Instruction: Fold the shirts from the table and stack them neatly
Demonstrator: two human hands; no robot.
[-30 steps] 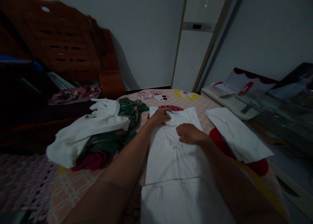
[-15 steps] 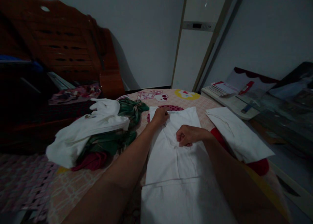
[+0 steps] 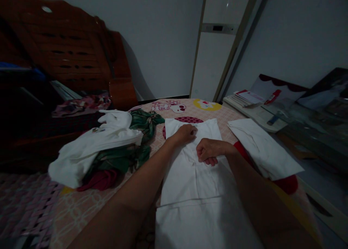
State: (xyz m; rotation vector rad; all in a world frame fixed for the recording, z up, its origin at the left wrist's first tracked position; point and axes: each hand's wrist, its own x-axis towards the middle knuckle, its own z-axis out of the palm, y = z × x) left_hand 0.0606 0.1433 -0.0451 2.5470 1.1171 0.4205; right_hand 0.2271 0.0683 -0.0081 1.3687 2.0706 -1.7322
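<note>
A white shirt (image 3: 187, 220) lies lengthwise in front of me, its sides folded in and its top end pointing away. My left hand (image 3: 186, 133) rests on the upper part of it, fingers curled down against the cloth. Lower and to the right, my right hand (image 3: 208, 151) is closed on the fabric near the middle, where creases gather under the fingertips. Exactly how much cloth each hand pinches is hidden by the fingers. On the right lies a folded white garment (image 3: 265, 149). A loose heap with a white garment (image 3: 89, 147) and green cloth (image 3: 145, 123) is at the left.
The round table has a patterned pink tablecloth (image 3: 214, 114). Dark red cloth (image 3: 100, 180) sticks out under the heap. Behind it stands a carved wooden bench (image 3: 65, 56). To the right are a glass shelf (image 3: 312, 118) and a stack of papers (image 3: 248, 98). A tall white appliance (image 3: 214, 60) stands at the back.
My left hand has moved right and slightly nearer, from the shirt's upper left edge toward its middle. My right hand stays almost in place, its lower fingers now showing more.
</note>
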